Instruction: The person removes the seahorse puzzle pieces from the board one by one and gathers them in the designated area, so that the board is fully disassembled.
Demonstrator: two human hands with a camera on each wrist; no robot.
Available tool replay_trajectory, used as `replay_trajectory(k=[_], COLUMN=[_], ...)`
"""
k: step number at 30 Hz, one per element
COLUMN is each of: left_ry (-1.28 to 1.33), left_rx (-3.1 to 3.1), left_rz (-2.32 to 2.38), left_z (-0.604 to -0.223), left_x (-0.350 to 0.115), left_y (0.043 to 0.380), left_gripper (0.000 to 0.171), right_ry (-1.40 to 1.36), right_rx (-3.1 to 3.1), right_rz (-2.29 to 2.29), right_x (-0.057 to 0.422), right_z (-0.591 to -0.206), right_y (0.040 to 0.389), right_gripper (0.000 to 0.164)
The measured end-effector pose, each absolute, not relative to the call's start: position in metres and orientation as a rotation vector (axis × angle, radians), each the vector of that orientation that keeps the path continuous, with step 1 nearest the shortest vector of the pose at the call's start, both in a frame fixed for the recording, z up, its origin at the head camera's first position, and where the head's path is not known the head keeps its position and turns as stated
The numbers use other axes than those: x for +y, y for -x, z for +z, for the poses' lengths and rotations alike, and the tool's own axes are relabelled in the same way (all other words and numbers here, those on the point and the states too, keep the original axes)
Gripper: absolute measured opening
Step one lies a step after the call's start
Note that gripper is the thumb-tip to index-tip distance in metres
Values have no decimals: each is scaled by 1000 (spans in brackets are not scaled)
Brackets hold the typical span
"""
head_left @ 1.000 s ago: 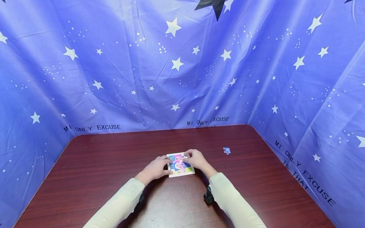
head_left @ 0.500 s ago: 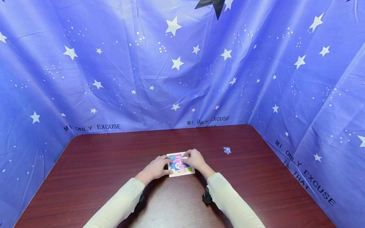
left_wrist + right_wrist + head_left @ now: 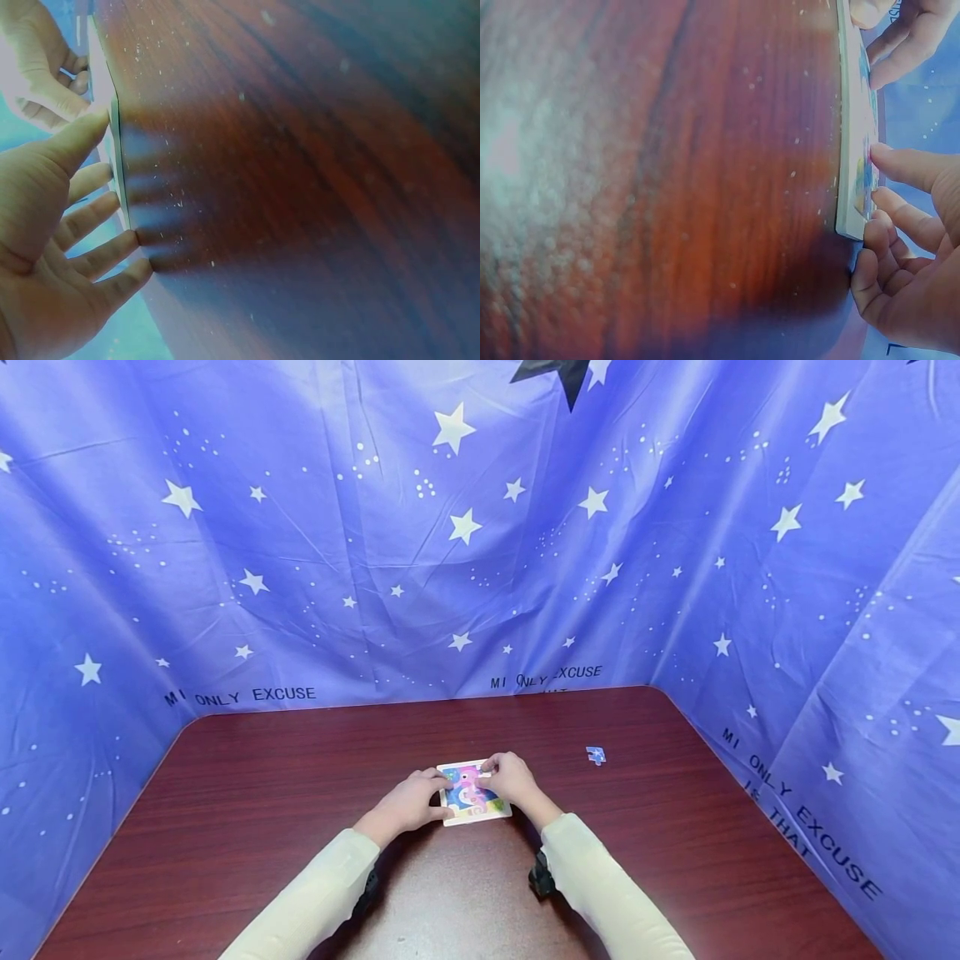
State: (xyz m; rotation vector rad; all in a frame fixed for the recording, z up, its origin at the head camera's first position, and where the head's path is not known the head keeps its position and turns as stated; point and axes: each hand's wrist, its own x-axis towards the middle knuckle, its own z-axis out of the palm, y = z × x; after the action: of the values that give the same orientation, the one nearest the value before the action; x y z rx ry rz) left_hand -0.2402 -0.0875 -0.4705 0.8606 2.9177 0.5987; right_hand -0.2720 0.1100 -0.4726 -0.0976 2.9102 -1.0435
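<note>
A small square jigsaw puzzle point(image 3: 472, 797) with a pale frame lies on the table, showing a pink seahorse on blue. My left hand point(image 3: 408, 803) rests at its left side, thumb at the near corner and fingers over the left edge. In the left wrist view, the fingers of the left hand point(image 3: 56, 217) are spread and fairly straight. At the puzzle's upper right, my right hand point(image 3: 516, 779) pinches a puzzle piece between thumb and index finger, mostly hidden under them. The right wrist view shows the right hand's other fingers point(image 3: 885, 270) curled beside the board's corner.
A loose blue jigsaw piece point(image 3: 596, 756) with a white star lies to the right, beyond the right hand. The dark red wooden table point(image 3: 300, 768) meets a blue star-printed curtain point(image 3: 405, 543) at its back and sides. Black wrist cameras show under both sleeves.
The hands stay at the puzzle with hardly any movement. My right wrist and forearm have shifted slightly to the left. The loose piece lies where it was.
</note>
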Motion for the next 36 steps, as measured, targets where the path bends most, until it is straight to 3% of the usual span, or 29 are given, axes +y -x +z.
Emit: replay_trajectory(k=[36], left_ry=[-877], left_rx=[2922], left_rz=[592], left_z=[-469], left_x=[-86], left_y=[240], left_gripper=[42], right_ry=[115], right_rx=[2918], right_rz=[-1095], right_x=[110], right_z=[-473], right_y=[271], right_gripper=[23])
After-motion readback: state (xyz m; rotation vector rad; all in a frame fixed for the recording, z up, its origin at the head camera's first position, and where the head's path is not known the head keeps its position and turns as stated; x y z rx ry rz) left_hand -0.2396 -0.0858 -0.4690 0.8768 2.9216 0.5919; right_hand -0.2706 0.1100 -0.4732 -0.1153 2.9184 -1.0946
